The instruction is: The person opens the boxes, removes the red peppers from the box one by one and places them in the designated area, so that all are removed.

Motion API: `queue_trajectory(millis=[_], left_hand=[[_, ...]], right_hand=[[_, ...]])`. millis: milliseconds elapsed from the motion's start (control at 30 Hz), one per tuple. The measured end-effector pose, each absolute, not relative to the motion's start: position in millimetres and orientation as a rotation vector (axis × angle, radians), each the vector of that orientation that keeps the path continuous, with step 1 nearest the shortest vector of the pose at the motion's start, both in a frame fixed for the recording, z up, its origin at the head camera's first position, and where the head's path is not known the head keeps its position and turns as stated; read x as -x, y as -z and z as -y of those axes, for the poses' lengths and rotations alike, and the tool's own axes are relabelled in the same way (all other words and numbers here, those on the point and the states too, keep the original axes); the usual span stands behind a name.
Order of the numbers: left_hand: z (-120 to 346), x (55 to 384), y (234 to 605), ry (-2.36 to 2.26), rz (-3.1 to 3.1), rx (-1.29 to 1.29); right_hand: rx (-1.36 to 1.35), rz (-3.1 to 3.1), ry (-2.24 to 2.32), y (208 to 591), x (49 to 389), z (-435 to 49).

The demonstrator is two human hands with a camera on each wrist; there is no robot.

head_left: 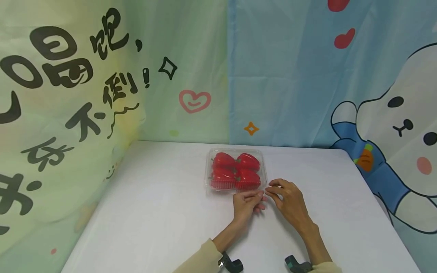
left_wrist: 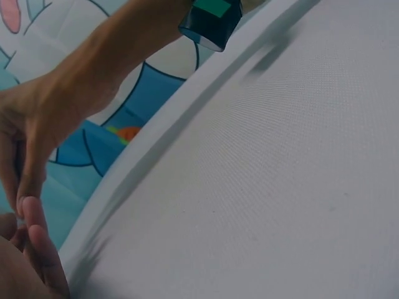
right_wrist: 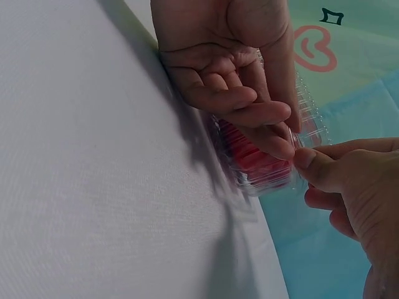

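Note:
A clear plastic box [head_left: 235, 151] of several red peppers [head_left: 247, 162] stands toward the back of the white table. By its front right corner my two hands meet at the fingertips. My left hand [head_left: 246, 206] pinches a small thin clear piece between thumb and forefinger, its other fingers loosely bent, palm facing up in the right wrist view. From the right, my right hand [head_left: 286, 199] brings thumb and forefinger together at the same piece [right_wrist: 292, 135]. Most of that piece is hidden by the fingertips. Behind the hands, the box's ribbed side shows in the right wrist view.
The white table [head_left: 164, 212] runs back to a hanging printed cloth [head_left: 266, 76] with a heart, lettering and a cartoon bear. Each wrist carries a dark camera mount, one [head_left: 233, 263] on the left and another [head_left: 297, 264] on the right.

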State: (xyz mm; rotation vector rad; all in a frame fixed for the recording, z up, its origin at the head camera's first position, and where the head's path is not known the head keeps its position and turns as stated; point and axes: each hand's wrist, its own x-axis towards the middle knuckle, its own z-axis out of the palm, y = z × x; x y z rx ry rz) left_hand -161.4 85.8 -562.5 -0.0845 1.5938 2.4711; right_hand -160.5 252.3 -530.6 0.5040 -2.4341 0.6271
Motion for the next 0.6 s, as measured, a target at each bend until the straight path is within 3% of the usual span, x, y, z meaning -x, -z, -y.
queue_trajectory(millis=[600], left_hand=[[-94.0,160.7,564.4,-2.544,-1.664,0.075]], right_hand=[[-0.549,2.386,-0.589,532.1,161.9,-252.2]])
